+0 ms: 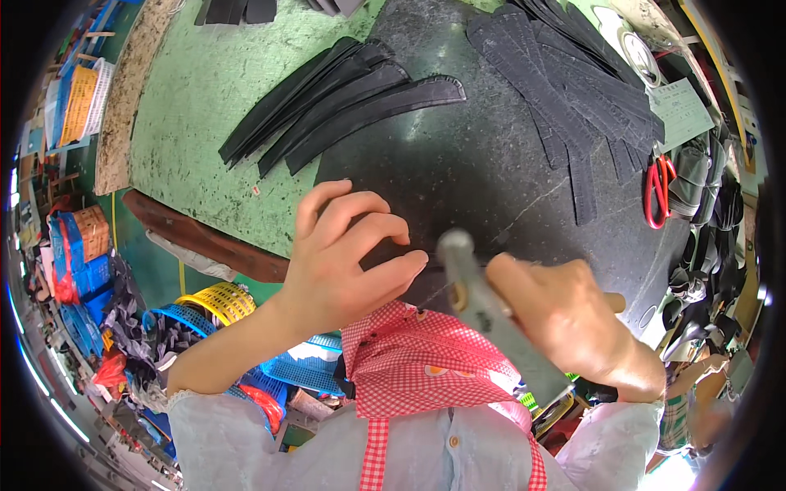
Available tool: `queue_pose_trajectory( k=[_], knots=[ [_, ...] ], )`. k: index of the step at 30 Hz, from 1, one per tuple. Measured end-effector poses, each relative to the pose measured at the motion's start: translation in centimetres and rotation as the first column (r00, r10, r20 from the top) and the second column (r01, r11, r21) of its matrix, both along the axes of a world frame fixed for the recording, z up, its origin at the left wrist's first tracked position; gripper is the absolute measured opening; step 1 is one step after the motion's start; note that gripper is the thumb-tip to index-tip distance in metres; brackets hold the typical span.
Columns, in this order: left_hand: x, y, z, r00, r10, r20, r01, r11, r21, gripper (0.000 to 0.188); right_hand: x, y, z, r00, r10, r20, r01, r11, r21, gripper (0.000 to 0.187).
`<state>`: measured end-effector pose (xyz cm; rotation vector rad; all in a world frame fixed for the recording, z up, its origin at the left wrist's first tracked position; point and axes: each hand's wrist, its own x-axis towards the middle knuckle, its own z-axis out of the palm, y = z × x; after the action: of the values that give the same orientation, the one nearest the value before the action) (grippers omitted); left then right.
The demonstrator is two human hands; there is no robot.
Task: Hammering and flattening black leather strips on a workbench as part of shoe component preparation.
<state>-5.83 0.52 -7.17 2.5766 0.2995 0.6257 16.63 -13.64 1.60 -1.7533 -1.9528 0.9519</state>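
Note:
My right hand point(565, 315) grips a hammer point(499, 319) by its wooden handle, whose end juts out beyond the little-finger side. Motion smears the grey metal head, which is raised over the near edge of a dark slab point(442, 180). Close to its left, my left hand point(348, 250) is curled at the slab's near edge, thumb and fingertips drawn toward each other. Something dark shows between them, too hidden to name. Dark curved strips point(352, 106) with stitched-looking edges lie fanned out beyond my left hand. A larger heap of dark strips point(565, 90) lies at the far right.
Red-handled scissors point(657, 192) and a pale paper slip point(681, 113) are at the right edge of the green worktop point(196, 123). More dark pieces point(236, 10) lie at the far edge. Yellow and blue baskets point(217, 304) stand below on the left. Another person's arm point(696, 380) shows at the lower right.

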Motion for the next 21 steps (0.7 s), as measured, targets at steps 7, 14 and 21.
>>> queue_pose_trajectory(
  k=[7, 14, 21],
  knots=[
    [3.0, 1.8, 0.1, 0.993, -0.115, 0.003, 0.115, 0.988, -0.108, 0.02, 2.1, -2.1, 1.6, 0.979, -0.186, 0.079, 0.197, 0.967, -0.162, 0.018],
    [8.0, 2.9, -0.4, 0.898, -0.436, 0.055, 0.44, 0.89, -0.117, 0.031, 1.5, -5.6, 1.0, 0.989, -0.146, -0.015, 0.13, 0.923, -0.362, 0.021],
    [6.6, 2.6, -0.7, 0.883, -0.457, 0.104, 0.446, 0.888, 0.112, 0.018, 1.8, -5.2, 0.1, 0.984, -0.176, -0.018, 0.171, 0.971, -0.169, 0.018]
  ],
)
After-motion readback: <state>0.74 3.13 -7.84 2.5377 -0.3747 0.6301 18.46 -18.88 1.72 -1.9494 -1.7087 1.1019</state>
